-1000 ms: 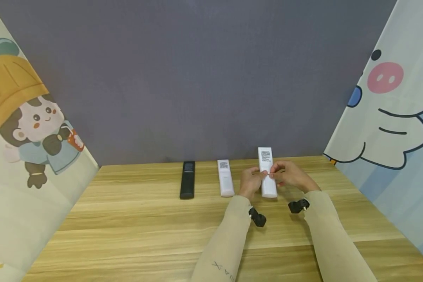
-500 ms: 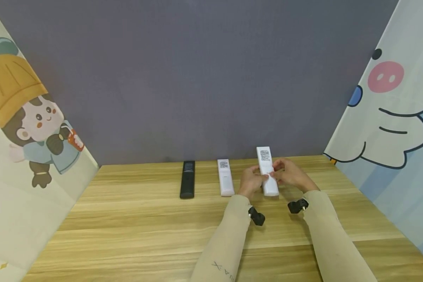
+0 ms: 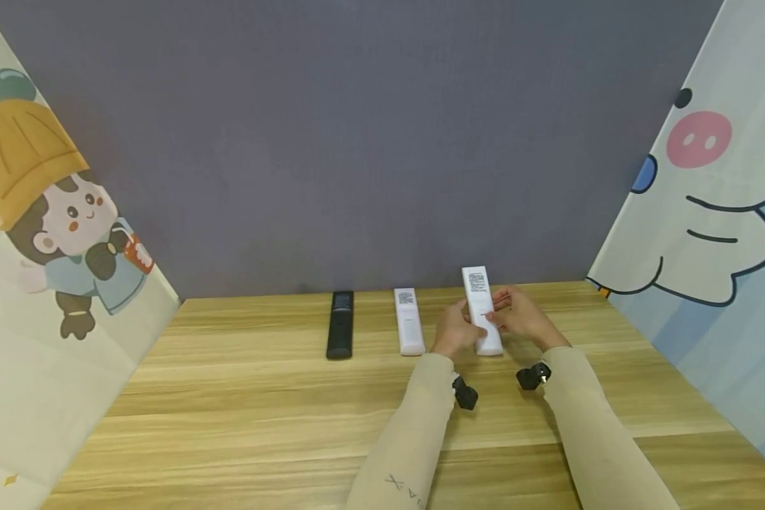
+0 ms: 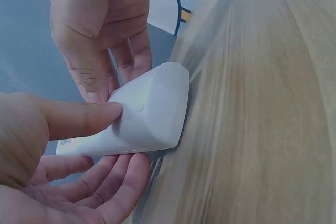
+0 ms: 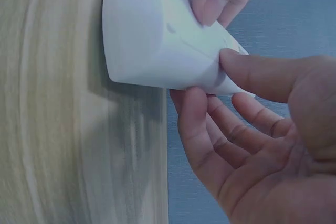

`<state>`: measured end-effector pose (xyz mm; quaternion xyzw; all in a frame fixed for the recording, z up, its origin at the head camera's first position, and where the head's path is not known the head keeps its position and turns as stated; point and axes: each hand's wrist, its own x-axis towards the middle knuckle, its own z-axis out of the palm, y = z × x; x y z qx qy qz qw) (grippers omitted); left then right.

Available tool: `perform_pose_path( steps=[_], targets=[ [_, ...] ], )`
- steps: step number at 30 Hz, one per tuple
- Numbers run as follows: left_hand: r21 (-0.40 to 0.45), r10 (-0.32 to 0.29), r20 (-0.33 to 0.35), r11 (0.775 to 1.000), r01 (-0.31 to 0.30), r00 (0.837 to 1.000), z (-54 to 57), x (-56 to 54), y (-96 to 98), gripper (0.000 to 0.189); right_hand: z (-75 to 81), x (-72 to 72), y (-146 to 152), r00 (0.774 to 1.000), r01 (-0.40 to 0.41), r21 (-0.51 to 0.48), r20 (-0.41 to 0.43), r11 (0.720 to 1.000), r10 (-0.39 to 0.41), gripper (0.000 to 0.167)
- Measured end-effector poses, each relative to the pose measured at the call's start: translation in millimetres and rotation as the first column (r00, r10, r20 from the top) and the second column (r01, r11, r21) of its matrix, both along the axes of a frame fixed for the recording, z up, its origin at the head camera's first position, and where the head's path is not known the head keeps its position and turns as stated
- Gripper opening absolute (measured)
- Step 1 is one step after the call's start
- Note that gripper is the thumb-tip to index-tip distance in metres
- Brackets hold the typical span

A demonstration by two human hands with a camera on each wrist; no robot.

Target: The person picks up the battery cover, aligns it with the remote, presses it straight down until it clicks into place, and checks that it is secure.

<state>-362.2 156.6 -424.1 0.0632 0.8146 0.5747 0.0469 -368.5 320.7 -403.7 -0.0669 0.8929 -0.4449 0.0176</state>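
Both hands hold a white remote control (image 3: 478, 292), its printed label side facing up and its far end reaching toward the grey panel. My left hand (image 3: 455, 331) grips its left edge, thumb on the upper face near the lower end, fingers underneath. On the opposite edge, my right hand (image 3: 524, 319) pinches it with the thumb on top and fingers below. In the left wrist view, the remote's rounded near end (image 4: 157, 103) is close over the table. The right wrist view shows the right thumb (image 5: 252, 72) pressing the upper face.
A second white remote (image 3: 409, 327) lies label up left of the hands, with a black remote (image 3: 340, 331) farther left. Behind the wooden table (image 3: 261, 425) rises a grey panel (image 3: 357, 142). Cartoon-printed curtains flank both sides.
The held remote has shifted slightly left at its far end and tilted. My left thumb has slid toward its near end. The other two remotes have not moved.
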Motion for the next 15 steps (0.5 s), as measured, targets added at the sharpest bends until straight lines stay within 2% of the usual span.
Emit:
perform_pose_path(
  steps=[6,11,15],
  targets=[
    [-0.042,0.012,-0.02,0.999,-0.013,1.0,-1.7,-0.9,0.9,0.079,-4.3,-1.3,-2.8,1.0,0.017,-0.007,-0.007,1.0,-0.017,0.042],
    [-0.101,-0.018,-0.069,0.995,0.011,0.997,-4.1,-0.3,0.3,0.088,-8.4,-3.2,-1.6,1.0,0.02,0.017,-0.02,1.0,-0.02,0.042],
    [-0.135,-0.029,-0.102,0.991,0.015,0.994,-5.6,0.3,0.1,0.087,-10.1,-3.3,0.4,1.0,-0.006,0.041,-0.022,0.999,0.007,0.046]
  ],
)
